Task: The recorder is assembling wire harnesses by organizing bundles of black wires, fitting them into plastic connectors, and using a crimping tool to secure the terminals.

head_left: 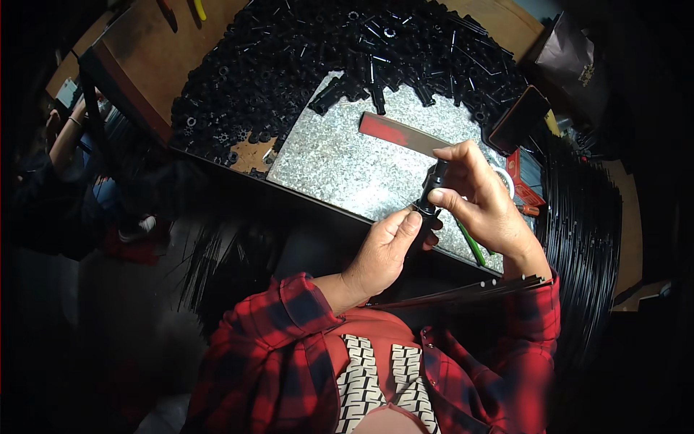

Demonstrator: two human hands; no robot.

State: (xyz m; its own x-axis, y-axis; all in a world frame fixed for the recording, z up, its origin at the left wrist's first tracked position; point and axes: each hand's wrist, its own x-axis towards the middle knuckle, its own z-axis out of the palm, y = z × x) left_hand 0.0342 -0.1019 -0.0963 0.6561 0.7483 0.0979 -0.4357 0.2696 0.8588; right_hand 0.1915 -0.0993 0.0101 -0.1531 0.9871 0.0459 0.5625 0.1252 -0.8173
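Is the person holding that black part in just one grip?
No, the left grip and the right grip both hold the black part.

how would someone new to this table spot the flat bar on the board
Find the pale speckled board, whose far edge meets the heap of black parts. The bar lies slanted across it, its right end by the right hand. Unlike the black parts, it is long, flat and straight, with a red patch toward its left end and dull grey-brown beyond.

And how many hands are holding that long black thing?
2: the left hand lower down on the black cylindrical part, the right hand higher up.
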